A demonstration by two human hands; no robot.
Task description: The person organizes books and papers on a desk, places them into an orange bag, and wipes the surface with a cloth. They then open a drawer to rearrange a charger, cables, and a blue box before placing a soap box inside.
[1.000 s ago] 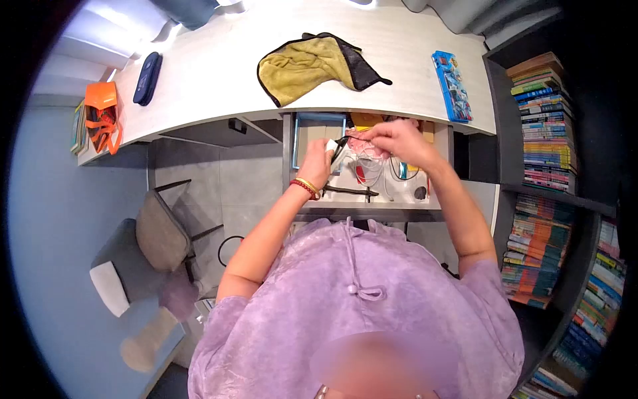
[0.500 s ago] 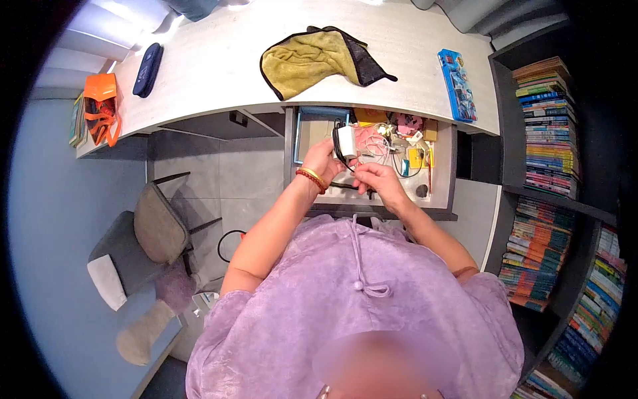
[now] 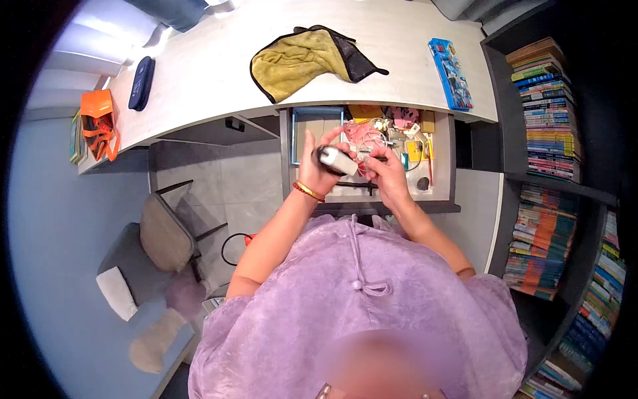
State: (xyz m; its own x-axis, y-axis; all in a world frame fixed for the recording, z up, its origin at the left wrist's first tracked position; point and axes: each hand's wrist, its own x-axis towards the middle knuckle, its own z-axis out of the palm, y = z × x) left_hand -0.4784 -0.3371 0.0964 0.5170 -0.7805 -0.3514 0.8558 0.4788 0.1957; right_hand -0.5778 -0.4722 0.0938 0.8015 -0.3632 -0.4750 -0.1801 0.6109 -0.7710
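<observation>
A white adapter block [image 3: 339,161] with black cable wound round one end lies in my left hand [image 3: 318,159], its fingers stretched past the block and the thumb side upward. Just to the right, my right hand [image 3: 387,174] pinches a thin dark piece of the cable near the block. Both hands are above the open drawer [image 3: 435,207]. Inside the drawer are a blue-edged tray [image 3: 294,136], a tangle of pink and white cables [image 3: 365,135], a yellow item [image 3: 415,151] and a small dark round object [image 3: 423,183].
On the desk [image 3: 206,73] lie a yellow and grey cloth [image 3: 299,60], a dark case [image 3: 141,83] and a blue box [image 3: 450,74]. An orange bag [image 3: 98,123] is at the left edge. A chair [image 3: 163,233] stands lower left; bookshelves [image 3: 548,189] stand right.
The white block has tilted from upright to slanting in my left hand, whose fingers have spread. My right hand has moved slightly right and up. The view has shifted a little.
</observation>
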